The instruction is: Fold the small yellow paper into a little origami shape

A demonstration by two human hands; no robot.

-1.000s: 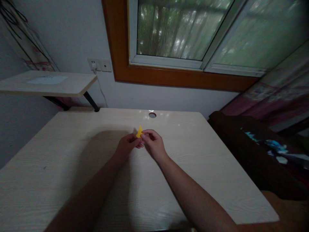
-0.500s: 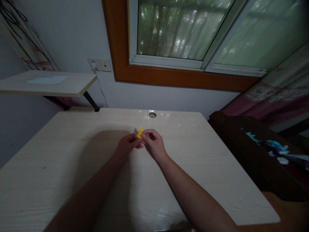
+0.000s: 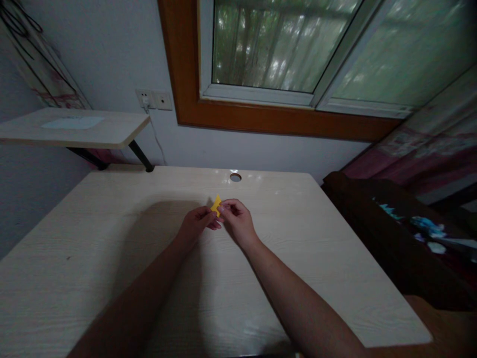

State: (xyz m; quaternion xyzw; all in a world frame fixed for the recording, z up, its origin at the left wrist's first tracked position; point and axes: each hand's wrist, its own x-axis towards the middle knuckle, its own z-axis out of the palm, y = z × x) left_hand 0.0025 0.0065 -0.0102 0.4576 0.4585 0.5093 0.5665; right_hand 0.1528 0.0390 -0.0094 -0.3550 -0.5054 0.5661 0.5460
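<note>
A small piece of folded yellow paper (image 3: 216, 204) with a pointed tip is pinched between my two hands over the pale wooden desk (image 3: 305, 258). My left hand (image 3: 197, 221) grips its left and lower side, thumb on top. On the other side, the thumb and fingers of my right hand (image 3: 237, 219) close on its right edge. The tip points up and away from me. My fingers cover part of the paper, so its full shape is hidden.
A round cable hole (image 3: 235, 177) is near the desk's back edge. At the left stands a raised shelf (image 3: 122, 136) on black legs, bearing a paper sheet (image 3: 72, 123). A dark wooden bed frame (image 3: 357, 219) with bright cloth lies right of the desk.
Both hands stay in almost the same place. Slightly more of the yellow paper's lower part shows between the thumbs.
</note>
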